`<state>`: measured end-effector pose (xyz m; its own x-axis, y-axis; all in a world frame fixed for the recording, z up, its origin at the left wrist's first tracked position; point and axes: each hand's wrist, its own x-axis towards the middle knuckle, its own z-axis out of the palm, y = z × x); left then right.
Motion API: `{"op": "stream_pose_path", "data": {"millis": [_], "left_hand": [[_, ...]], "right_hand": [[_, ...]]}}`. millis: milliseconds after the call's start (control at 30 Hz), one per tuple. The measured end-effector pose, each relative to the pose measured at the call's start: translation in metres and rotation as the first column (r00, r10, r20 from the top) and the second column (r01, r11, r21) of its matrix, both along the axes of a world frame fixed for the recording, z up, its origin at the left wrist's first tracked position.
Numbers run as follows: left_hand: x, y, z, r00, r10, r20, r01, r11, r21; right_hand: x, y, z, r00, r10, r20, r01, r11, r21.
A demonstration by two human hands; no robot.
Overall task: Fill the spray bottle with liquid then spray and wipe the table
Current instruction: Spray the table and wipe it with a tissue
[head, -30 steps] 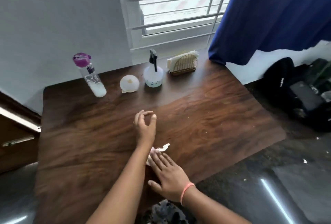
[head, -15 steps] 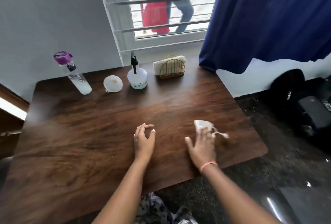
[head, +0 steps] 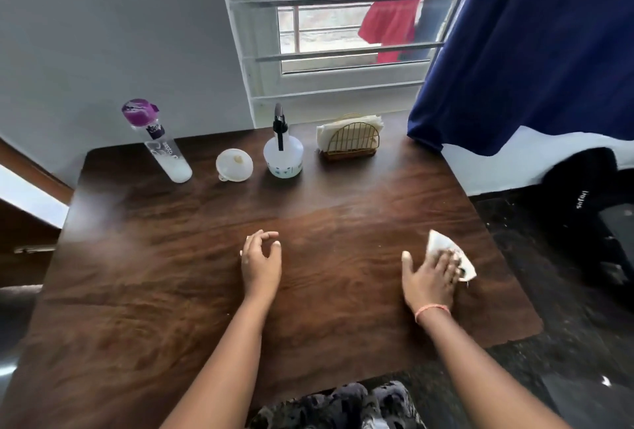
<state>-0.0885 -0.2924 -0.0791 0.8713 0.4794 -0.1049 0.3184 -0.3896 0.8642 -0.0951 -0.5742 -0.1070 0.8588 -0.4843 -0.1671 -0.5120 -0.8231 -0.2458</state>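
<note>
A white spray bottle (head: 283,157) with a black trigger head stands at the back of the dark wooden table (head: 171,274). Left of it lie a white funnel (head: 234,165) and a clear bottle (head: 161,147) with a purple cap. My right hand (head: 430,279) presses a crumpled white tissue (head: 442,246) flat on the table near its right edge, fingers straight on it. My left hand (head: 260,260) rests on the table's middle, fingers loosely curled, holding nothing.
A gold wire holder with napkins (head: 350,139) stands at the back right. A blue curtain (head: 531,51) hangs past the table's right corner, with a black bag (head: 583,202) on the floor below. The barred window (head: 343,17) is behind.
My right hand has swept the tissue from the table's front middle out to the right side. My left hand has stayed in place. The view has shifted.
</note>
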Motion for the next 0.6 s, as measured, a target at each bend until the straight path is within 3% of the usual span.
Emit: {"op": "stream_pose_path", "data": {"millis": [100, 200, 300, 367, 433, 533, 600], "left_hand": [[0.010, -0.004, 0.004, 0.999, -0.043, -0.004, 0.043, 0.999, 0.001], [0.016, -0.011, 0.003, 0.993, -0.114, 0.003, 0.114, 0.993, -0.017], [0.016, -0.020, 0.001, 0.987, -0.159, -0.005, 0.159, 0.987, -0.034], [0.015, -0.027, -0.002, 0.983, -0.181, -0.002, 0.181, 0.983, -0.022], [0.012, -0.034, -0.004, 0.980, -0.198, -0.002, 0.198, 0.980, -0.014], [0.007, -0.050, -0.003, 0.975, -0.223, -0.011, 0.223, 0.975, -0.025], [0.002, -0.061, -0.003, 0.969, -0.246, -0.003, 0.245, 0.969, -0.031]], "right_hand": [[0.008, 0.055, -0.001, 0.944, 0.329, 0.005, -0.329, 0.944, -0.009], [-0.006, 0.118, 0.002, 0.754, 0.656, 0.023, -0.657, 0.754, 0.025], [-0.026, 0.132, -0.004, 0.593, 0.799, 0.106, -0.795, 0.601, -0.084], [-0.029, 0.107, -0.011, 0.611, 0.786, 0.095, -0.776, 0.618, -0.127], [-0.028, 0.064, -0.014, 0.726, 0.684, 0.072, -0.671, 0.727, -0.143], [-0.037, -0.018, -0.013, 0.918, 0.390, 0.067, -0.375, 0.911, -0.170], [-0.056, -0.061, -0.009, 0.977, 0.189, 0.100, -0.176, 0.976, -0.128]]}}
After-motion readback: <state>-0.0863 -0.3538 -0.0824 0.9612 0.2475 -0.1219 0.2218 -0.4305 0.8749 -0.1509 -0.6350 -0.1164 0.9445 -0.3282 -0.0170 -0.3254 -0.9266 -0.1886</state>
